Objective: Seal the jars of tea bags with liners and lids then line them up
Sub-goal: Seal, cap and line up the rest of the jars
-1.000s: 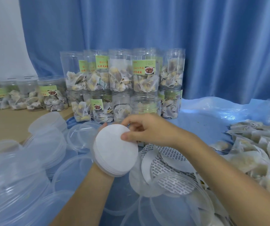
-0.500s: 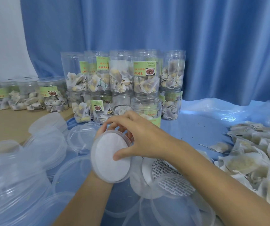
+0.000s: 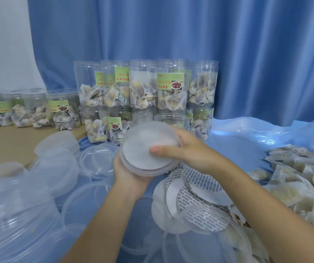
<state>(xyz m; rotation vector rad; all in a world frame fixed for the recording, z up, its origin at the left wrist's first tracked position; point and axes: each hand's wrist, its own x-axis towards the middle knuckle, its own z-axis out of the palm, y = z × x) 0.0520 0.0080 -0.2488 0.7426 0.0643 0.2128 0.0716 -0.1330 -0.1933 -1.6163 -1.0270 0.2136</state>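
A clear plastic lid (image 3: 133,164) with a white round liner (image 3: 143,149) lying in it is held tilted over the blue sheet. My right hand (image 3: 188,150) grips its right edge, with the thumb pressing on the liner. My left hand (image 3: 127,177) holds it from below, with what looks like a stack of liners under it. Just behind the hands stands an open jar (image 3: 173,119) of tea bags. Labelled jars of tea bags (image 3: 146,92) are stacked two high behind it, and a low row of jars (image 3: 38,111) stands at the left.
Loose clear lids (image 3: 57,160) are piled at the left and along the near edge. Loose liners (image 3: 199,185), some with the printed side up, lie under my right forearm. A heap of tea bags (image 3: 304,177) covers the right side. A blue curtain hangs behind.
One second ago my right hand was pinching the top liner of the stack in my left hand. A lid has since come over the liner, and both hands have lifted and tilted it flatter.
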